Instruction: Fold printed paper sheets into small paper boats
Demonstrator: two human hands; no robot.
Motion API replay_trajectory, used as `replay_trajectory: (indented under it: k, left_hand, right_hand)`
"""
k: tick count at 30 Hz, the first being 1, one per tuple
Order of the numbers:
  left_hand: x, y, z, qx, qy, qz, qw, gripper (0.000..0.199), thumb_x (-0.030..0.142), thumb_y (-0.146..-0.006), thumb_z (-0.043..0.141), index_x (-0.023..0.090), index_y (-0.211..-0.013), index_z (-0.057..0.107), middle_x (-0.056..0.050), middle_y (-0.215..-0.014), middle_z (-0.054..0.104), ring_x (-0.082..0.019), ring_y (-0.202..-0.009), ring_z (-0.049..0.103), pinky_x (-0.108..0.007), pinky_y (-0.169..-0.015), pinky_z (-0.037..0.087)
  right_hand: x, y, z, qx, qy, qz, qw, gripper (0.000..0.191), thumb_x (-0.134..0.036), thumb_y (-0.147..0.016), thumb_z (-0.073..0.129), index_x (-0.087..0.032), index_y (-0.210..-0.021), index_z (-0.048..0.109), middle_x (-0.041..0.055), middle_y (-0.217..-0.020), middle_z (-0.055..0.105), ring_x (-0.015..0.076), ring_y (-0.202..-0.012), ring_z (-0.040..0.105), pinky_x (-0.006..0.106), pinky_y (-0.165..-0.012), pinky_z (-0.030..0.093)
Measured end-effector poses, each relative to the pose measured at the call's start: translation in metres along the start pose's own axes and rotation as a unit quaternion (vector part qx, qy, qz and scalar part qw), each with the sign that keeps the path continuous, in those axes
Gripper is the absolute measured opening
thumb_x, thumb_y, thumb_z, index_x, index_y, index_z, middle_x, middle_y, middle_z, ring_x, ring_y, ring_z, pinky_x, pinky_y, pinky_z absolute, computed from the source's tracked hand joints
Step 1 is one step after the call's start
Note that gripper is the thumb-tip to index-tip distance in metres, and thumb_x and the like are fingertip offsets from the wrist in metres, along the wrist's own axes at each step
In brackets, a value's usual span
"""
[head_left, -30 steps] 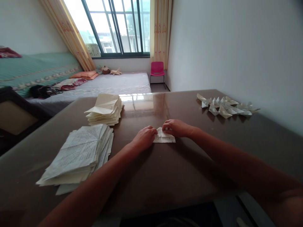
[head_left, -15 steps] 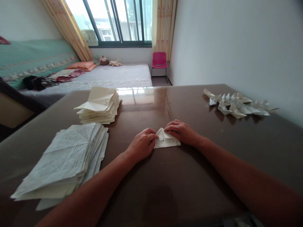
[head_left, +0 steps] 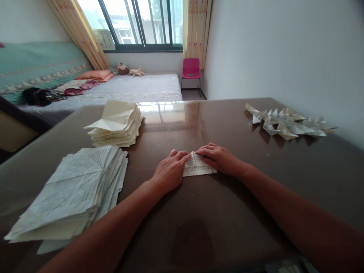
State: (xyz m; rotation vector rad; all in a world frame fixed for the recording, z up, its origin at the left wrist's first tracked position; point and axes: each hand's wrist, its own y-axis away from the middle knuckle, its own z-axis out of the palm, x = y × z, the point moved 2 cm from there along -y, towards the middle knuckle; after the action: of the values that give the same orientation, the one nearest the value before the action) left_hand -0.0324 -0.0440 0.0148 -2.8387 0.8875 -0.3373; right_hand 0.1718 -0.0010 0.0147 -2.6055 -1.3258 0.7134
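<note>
A small sheet of folded paper (head_left: 200, 171) covered in writing lies on the table in front of me. Its two upper corners are folded inward, which gives it a peaked top and a straight strip along the bottom. My left hand (head_left: 170, 170) is closed on its left slope, with fingertips near the peak. From the other side, my right hand (head_left: 219, 157) has its fingers bent over the right slope, also close to the peak. Both hands cover parts of the paper, and the thumbs are mostly hidden.
At my left lies a stack of written sheets (head_left: 71, 182), with a stack of yellowish folded paper (head_left: 116, 127) behind it. Several folded paper boats (head_left: 290, 123) sit at the table's far right, near the wall. Beyond the brown table (head_left: 170, 235) stand a bed (head_left: 148, 85) and a pink chair (head_left: 191, 68).
My left hand's fingers have moved up and right over the paper's left slope, toward the peak. My right hand's fingertips have shifted slightly left toward the peak. The view has tilted slightly.
</note>
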Motion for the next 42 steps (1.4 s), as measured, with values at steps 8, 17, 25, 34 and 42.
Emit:
replay_trajectory:
  k: [8,17,25,34,42]
  left_hand:
    - [0.0,-0.008,0.0,-0.031,-0.024,-0.004,0.999,0.052,0.013,-0.081,0.045,0.025,-0.131,0.051,-0.006,-0.126,0.054,-0.025,-0.109,0.046,-0.036,-0.095,0.045]
    - [-0.003,-0.008,-0.003,-0.048,-0.026,0.026,0.998,0.053,0.014,-0.082,0.046,0.028,-0.133,0.048,-0.003,-0.131,0.052,-0.024,-0.107,0.046,-0.035,-0.093,0.045]
    - [0.001,-0.007,-0.005,-0.051,-0.024,0.041,0.998,0.046,0.014,-0.085,0.046,0.025,-0.129,0.051,-0.007,-0.128,0.054,-0.024,-0.112,0.045,-0.039,-0.098,0.044]
    - [0.01,0.005,-0.018,-0.052,0.001,0.099,0.994,0.027,0.025,-0.093,0.043,0.018,-0.112,0.062,-0.009,-0.119,0.062,-0.021,-0.11,0.053,-0.036,-0.098,0.046]
    - [0.016,0.006,-0.017,-0.09,-0.046,0.111,0.989,0.019,0.019,-0.088,0.052,0.015,-0.104,0.062,-0.01,-0.115,0.065,-0.022,-0.107,0.059,-0.033,-0.095,0.048]
  right_hand:
    - [0.004,0.001,0.007,0.001,0.033,0.041,0.999,0.032,-0.03,-0.092,0.049,-0.021,-0.119,0.064,0.01,-0.103,0.059,0.0202,-0.097,0.054,0.035,-0.088,0.046]
    - [-0.002,0.0,0.007,-0.022,0.111,0.004,0.994,0.034,-0.031,-0.097,0.042,-0.023,-0.123,0.061,0.0086,-0.101,0.058,0.0193,-0.094,0.051,0.033,-0.088,0.043]
    - [-0.02,-0.004,0.005,-0.045,0.211,0.025,0.976,0.027,-0.027,-0.095,0.047,-0.022,-0.116,0.063,0.0102,-0.099,0.06,0.0216,-0.095,0.049,0.033,-0.081,0.04]
    - [-0.023,0.004,-0.015,-0.074,0.075,-0.031,0.994,0.034,-0.041,-0.087,0.059,-0.022,-0.113,0.065,0.0086,-0.106,0.066,0.0212,-0.094,0.058,0.033,-0.084,0.045]
    - [-0.043,0.005,-0.018,-0.135,0.141,-0.023,0.98,0.027,-0.028,-0.081,0.062,-0.019,-0.106,0.066,0.01,-0.102,0.069,0.0252,-0.095,0.059,0.036,-0.084,0.043]
